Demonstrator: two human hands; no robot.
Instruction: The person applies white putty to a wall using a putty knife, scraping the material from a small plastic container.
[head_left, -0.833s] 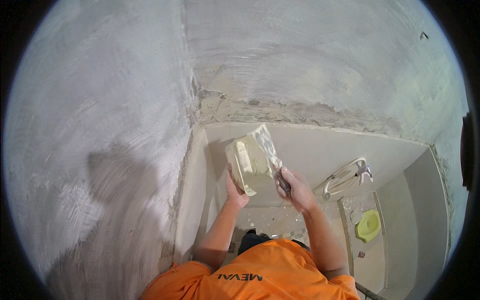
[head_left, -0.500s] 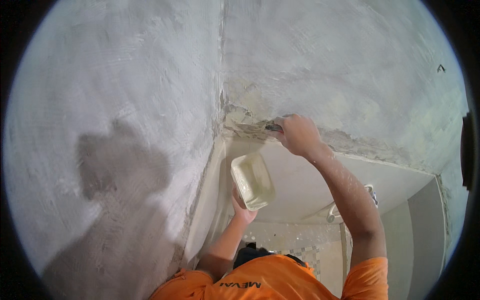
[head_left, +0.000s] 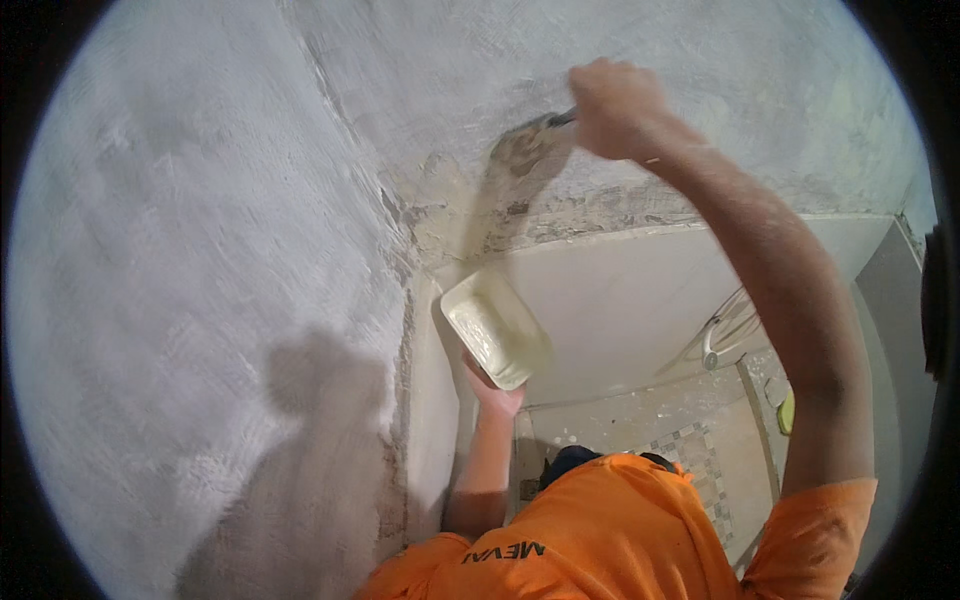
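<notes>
My left hand [head_left: 497, 397] grips a cream-coloured rectangular plastic tub [head_left: 526, 338] from below at its near end. The tub is tilted so its inside shows, with pale wet smears on its bottom and walls. Raised well above it, my right hand [head_left: 622, 108] is closed round the dark handle of a putty knife [head_left: 530, 142]. The knife's blade points left, close to the far plastered wall [head_left: 440, 100]; whether it touches the wall cannot be told. Below the blade runs a rough, patchy strip [head_left: 520, 212] of beige filler.
On the left stands another grey plastered wall [head_left: 200, 220] bearing my shadow; it meets the far wall in a rough corner. Beneath the filler is a smooth cream panel [head_left: 620, 290]. A white curved fitting [head_left: 711, 345] juts out at the lower right, above a spattered, partly mosaic floor [head_left: 690, 455].
My right hand has moved up the wall with the putty knife, away from the filler strip near the corner. The view has shifted and tilted; my left hand still holds the tub.
</notes>
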